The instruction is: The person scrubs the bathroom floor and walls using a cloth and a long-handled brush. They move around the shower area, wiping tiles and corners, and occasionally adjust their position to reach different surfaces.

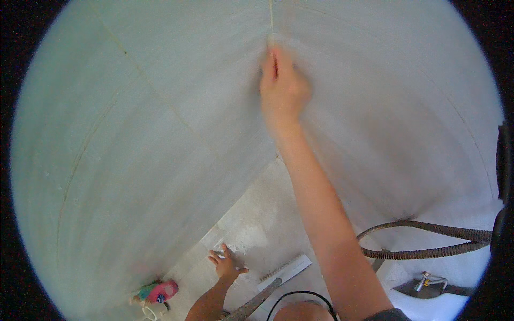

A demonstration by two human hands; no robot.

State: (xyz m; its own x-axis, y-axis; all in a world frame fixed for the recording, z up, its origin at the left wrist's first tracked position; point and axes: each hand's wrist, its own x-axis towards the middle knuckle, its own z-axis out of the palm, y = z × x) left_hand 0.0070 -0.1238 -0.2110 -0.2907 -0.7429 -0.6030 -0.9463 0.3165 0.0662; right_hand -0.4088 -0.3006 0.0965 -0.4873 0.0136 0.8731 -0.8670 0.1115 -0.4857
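My right hand is raised at the corner where two pale tiled walls meet, close to the vertical joint. It is blurred by motion, with its fingers curled. A reddish sliver shows between the fingers, but I cannot tell whether it is a held thing. Far lower down, my left hand has its fingers spread and holds nothing visible. It is over the light floor, near a wet-looking patch; whether it touches the floor is unclear. Right of it lies a white floor brush head with bristles along one edge and a long handle.
A corrugated flexible hose loops out at the right. Below it is a metal tap. Pink and green items stand by the left wall's foot. A black cable arcs at the bottom. Dark objects line the right rim.
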